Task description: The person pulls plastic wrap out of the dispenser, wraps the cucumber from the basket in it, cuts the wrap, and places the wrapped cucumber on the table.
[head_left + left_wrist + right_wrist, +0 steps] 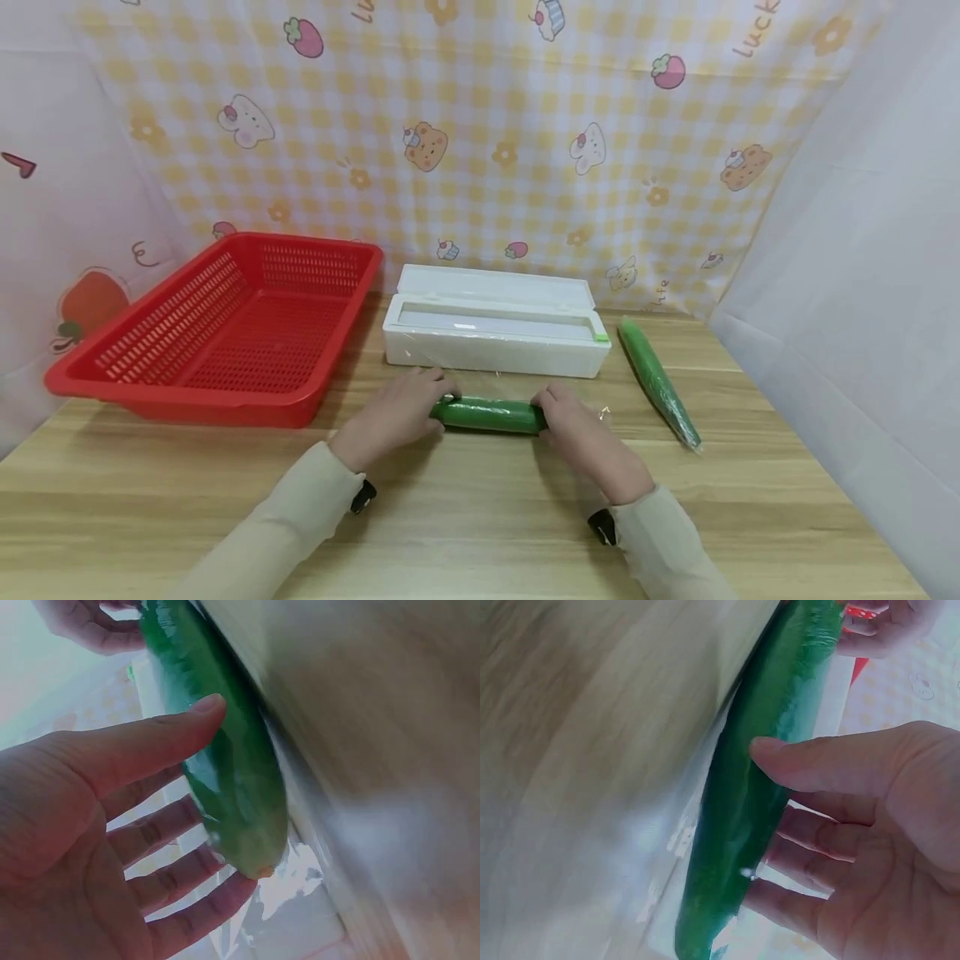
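Note:
A green cucumber (491, 415) lies crosswise in front of the white cling film box (495, 346), with clear film (510, 385) stretching between them. My left hand (401, 417) grips its left end, thumb on the near side and fingers behind. At the other end, my right hand (585, 433) holds it the same way. Both wrist views show shiny film on the cucumber's skin (232, 765), and in the left wrist view loose film (292, 881) spreads past its tip. The right wrist view has the thumb pressed on the cucumber (742, 795), fingers beneath its far side.
A red plastic basket (322, 392) stands at the left, its inside bare. Another cucumber (652, 375), wrapped in film, lies to the right of the box. The box's lid (495, 286) is up at the back, before a checked cloth (480, 200). Wooden tabletop (465, 533) extends toward me.

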`<move>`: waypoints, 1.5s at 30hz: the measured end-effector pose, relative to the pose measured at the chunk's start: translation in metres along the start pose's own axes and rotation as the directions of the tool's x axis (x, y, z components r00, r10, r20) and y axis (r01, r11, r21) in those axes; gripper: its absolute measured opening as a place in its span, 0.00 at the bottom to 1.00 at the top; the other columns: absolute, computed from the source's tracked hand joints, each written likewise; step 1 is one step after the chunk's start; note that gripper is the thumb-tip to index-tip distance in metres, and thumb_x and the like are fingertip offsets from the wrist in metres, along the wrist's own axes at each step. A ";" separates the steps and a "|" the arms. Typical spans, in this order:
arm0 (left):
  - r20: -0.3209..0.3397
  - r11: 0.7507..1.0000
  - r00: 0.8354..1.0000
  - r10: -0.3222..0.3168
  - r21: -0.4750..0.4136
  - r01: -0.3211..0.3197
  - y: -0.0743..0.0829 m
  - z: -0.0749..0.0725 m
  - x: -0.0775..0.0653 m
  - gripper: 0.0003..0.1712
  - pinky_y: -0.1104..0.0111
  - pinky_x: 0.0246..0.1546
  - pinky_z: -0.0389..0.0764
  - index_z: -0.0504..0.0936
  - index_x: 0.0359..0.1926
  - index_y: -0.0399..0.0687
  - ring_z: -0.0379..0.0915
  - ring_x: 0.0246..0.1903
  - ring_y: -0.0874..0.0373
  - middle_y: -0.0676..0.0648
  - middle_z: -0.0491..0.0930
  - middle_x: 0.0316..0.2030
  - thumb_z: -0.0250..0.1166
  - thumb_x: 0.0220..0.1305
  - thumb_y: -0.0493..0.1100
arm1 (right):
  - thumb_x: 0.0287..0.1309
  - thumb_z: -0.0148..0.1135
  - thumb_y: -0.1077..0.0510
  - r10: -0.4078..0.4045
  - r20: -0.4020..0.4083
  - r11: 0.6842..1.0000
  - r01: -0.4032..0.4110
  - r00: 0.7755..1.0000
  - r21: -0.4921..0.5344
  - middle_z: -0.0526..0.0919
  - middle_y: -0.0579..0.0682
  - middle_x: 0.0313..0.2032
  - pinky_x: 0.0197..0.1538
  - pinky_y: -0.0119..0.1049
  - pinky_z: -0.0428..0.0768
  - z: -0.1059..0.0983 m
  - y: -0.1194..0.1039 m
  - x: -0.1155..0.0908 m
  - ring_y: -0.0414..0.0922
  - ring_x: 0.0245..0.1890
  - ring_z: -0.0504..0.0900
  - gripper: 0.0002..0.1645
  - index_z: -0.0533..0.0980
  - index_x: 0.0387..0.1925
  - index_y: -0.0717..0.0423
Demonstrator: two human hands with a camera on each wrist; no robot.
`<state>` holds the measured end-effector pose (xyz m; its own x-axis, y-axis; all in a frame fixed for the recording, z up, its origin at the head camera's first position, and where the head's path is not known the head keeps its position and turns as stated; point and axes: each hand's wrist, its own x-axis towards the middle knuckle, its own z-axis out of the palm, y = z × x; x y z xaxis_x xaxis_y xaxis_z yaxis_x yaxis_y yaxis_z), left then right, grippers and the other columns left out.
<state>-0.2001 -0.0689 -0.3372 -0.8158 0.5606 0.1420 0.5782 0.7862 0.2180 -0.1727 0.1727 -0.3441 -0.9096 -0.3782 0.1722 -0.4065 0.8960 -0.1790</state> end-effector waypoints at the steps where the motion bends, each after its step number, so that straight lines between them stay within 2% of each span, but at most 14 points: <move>1: 0.001 1.000 1.000 -0.001 0.006 0.001 -0.001 0.001 0.001 0.25 0.62 0.43 0.75 0.79 0.48 0.50 0.72 0.42 0.55 0.49 0.77 0.42 0.74 0.46 0.41 | 0.47 0.66 0.71 -0.004 0.002 1.000 0.004 1.000 -0.005 0.74 0.53 0.39 0.47 0.41 0.77 0.001 0.001 0.000 0.47 0.43 0.75 0.18 0.74 0.43 0.66; 6: -0.001 1.000 1.000 -0.004 0.021 0.004 -0.004 0.003 0.003 0.24 0.60 0.45 0.76 0.79 0.47 0.50 0.73 0.43 0.53 0.49 0.78 0.42 0.74 0.46 0.41 | 0.47 0.64 0.73 -0.002 0.020 1.000 0.002 1.000 0.017 0.77 0.55 0.43 0.53 0.44 0.75 0.003 0.006 0.001 0.50 0.48 0.75 0.21 0.74 0.46 0.65; 10: 0.009 1.000 1.000 -0.018 -0.001 0.018 -0.009 0.005 0.005 0.23 0.61 0.45 0.76 0.80 0.47 0.50 0.74 0.43 0.55 0.50 0.79 0.43 0.74 0.46 0.41 | 0.47 0.63 0.73 0.010 0.047 0.999 -0.012 0.999 0.044 0.75 0.56 0.42 0.51 0.46 0.76 0.003 0.013 0.002 0.52 0.46 0.74 0.25 0.74 0.51 0.62; 14: 0.041 0.994 0.997 -0.061 -0.084 0.064 -0.014 0.005 0.008 0.20 0.67 0.40 0.76 0.80 0.42 0.49 0.72 0.36 0.60 0.53 0.80 0.37 0.74 0.46 0.41 | 0.46 0.64 0.72 -0.013 0.069 0.997 0.008 0.998 0.078 0.72 0.55 0.36 0.42 0.42 0.75 0.001 0.023 0.003 0.47 0.37 0.70 0.29 0.75 0.53 0.59; 17: 0.064 0.982 0.994 -0.084 -0.162 0.094 -0.017 0.004 0.009 0.17 0.69 0.36 0.74 0.79 0.39 0.50 0.70 0.32 0.62 0.55 0.78 0.32 0.74 0.46 0.40 | 0.47 0.65 0.69 -0.023 0.092 0.993 0.012 0.995 0.116 0.72 0.54 0.34 0.39 0.40 0.73 -0.001 0.031 0.003 0.45 0.34 0.69 0.28 0.76 0.53 0.58; 19: 0.073 0.976 0.994 -0.082 -0.198 0.095 -0.019 0.002 0.008 0.16 0.68 0.36 0.74 0.79 0.38 0.51 0.70 0.31 0.61 0.56 0.77 0.31 0.73 0.47 0.40 | 0.48 0.66 0.67 -0.015 0.102 0.989 0.000 0.995 0.148 0.74 0.55 0.36 0.41 0.42 0.75 -0.003 0.035 0.003 0.46 0.35 0.72 0.25 0.76 0.52 0.59; 25: 0.066 0.965 0.997 -0.031 -0.257 0.047 -0.030 0.001 0.009 0.18 0.63 0.44 0.75 0.81 0.44 0.47 0.72 0.38 0.60 0.53 0.80 0.38 0.71 0.50 0.39 | 0.52 0.64 0.64 0.065 0.119 0.959 -0.095 0.991 0.268 0.79 0.56 0.40 0.49 0.47 0.76 -0.003 0.044 0.006 0.51 0.43 0.77 0.18 0.72 0.45 0.64; 29: 0.067 0.959 0.998 0.006 -0.282 0.013 -0.036 0.000 0.009 0.21 0.58 0.52 0.74 0.81 0.48 0.43 0.74 0.46 0.54 0.48 0.81 0.44 0.71 0.50 0.38 | 0.53 0.64 0.62 0.075 0.106 0.960 -0.100 0.992 0.260 0.80 0.54 0.37 0.48 0.46 0.76 -0.002 0.047 0.007 0.50 0.42 0.78 0.13 0.73 0.40 0.63; 32: 0.073 0.953 0.997 0.007 -0.301 0.015 -0.040 0.000 0.008 0.23 0.53 0.57 0.70 0.80 0.51 0.42 0.70 0.54 0.46 0.42 0.78 0.51 0.70 0.51 0.38 | 0.54 0.63 0.61 0.094 0.104 0.960 -0.118 0.990 0.253 0.80 0.54 0.38 0.49 0.46 0.76 -0.001 0.048 0.008 0.50 0.43 0.79 0.13 0.74 0.40 0.62; 35: 0.073 0.947 0.997 0.000 -0.320 0.024 -0.044 0.001 0.008 0.24 0.50 0.57 0.68 0.80 0.52 0.42 0.68 0.57 0.42 0.38 0.75 0.53 0.70 0.51 0.39 | 0.56 0.62 0.60 0.094 0.100 0.961 -0.117 0.991 0.249 0.81 0.53 0.38 0.48 0.46 0.76 -0.001 0.050 0.010 0.49 0.43 0.78 0.12 0.74 0.40 0.62; 37: 0.067 0.943 0.998 -0.011 -0.331 0.032 -0.046 0.001 0.009 0.24 0.51 0.56 0.70 0.80 0.51 0.42 0.70 0.54 0.43 0.39 0.76 0.51 0.70 0.51 0.39 | 0.57 0.61 0.60 0.078 0.095 0.963 -0.100 0.992 0.251 0.81 0.53 0.37 0.47 0.46 0.76 -0.001 0.052 0.012 0.49 0.42 0.78 0.10 0.74 0.39 0.61; 42: 0.050 0.922 0.997 -0.064 -0.378 0.078 -0.050 0.003 0.011 0.19 0.59 0.47 0.76 0.78 0.44 0.42 0.74 0.41 0.54 0.46 0.79 0.39 0.71 0.51 0.41 | 0.59 0.58 0.60 0.051 0.088 0.962 -0.073 0.995 0.264 0.81 0.54 0.37 0.46 0.46 0.76 0.000 0.058 0.018 0.50 0.41 0.79 0.08 0.74 0.38 0.61; 45: 0.042 0.911 0.995 -0.087 -0.400 0.096 -0.051 0.004 0.012 0.17 0.59 0.46 0.76 0.78 0.42 0.42 0.74 0.39 0.55 0.47 0.80 0.37 0.70 0.52 0.42 | 0.61 0.57 0.60 0.058 0.103 0.960 -0.084 0.993 0.269 0.81 0.55 0.38 0.47 0.46 0.76 0.000 0.060 0.021 0.50 0.42 0.79 0.08 0.75 0.39 0.62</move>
<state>-0.2397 -0.1009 -0.3508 -0.8619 0.5005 0.0819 0.4440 0.6667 0.5986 -0.2160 0.2189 -0.3509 -0.9357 -0.3475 0.0606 -0.3368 0.8290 -0.4465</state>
